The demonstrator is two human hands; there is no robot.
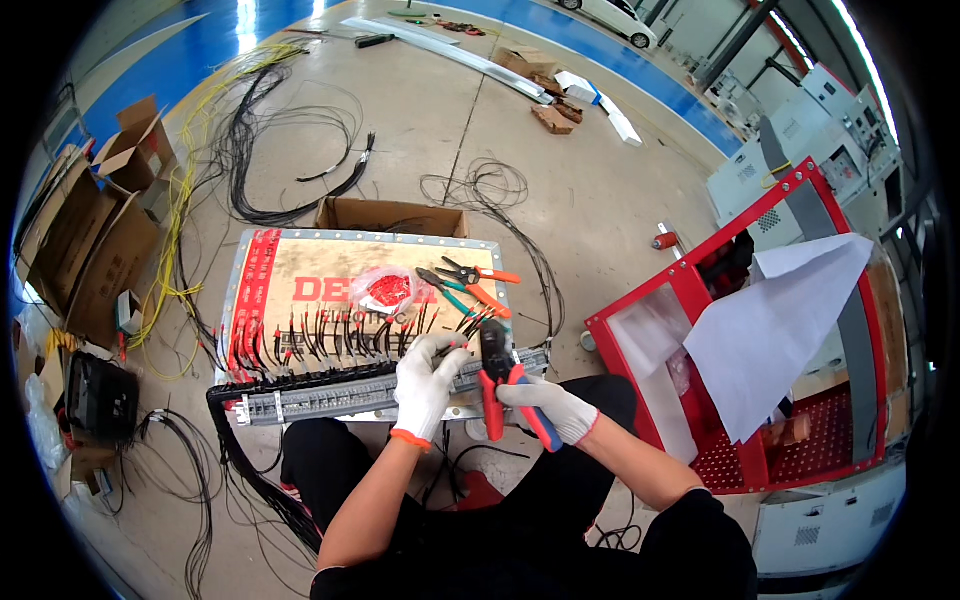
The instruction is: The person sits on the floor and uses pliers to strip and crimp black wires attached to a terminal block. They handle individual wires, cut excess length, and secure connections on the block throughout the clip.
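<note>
My right hand (552,404), in a white glove, is closed around crimping pliers (493,365) with red and blue handles. Their dark head points up, just right of my left hand (428,378). That hand, gloved with an orange cuff, pinches a wire at its fingertips, where a small red end shows; the glove hides most of it. Below the fingers lies a grey slotted rail (325,398) with a black wire bundle along it. Many short black wires (335,335) with red tips stand up from it. A clear bag of small red terminals (390,290) rests behind them on the wooden case.
On the case (290,262) lie green-handled pliers (445,284) and orange-handled wire strippers (480,272). A red frame (640,290) with a white sheet stands at right. Cable coils (250,170) lie on the floor beyond; cardboard boxes (95,260) and a black case (100,395) are at left.
</note>
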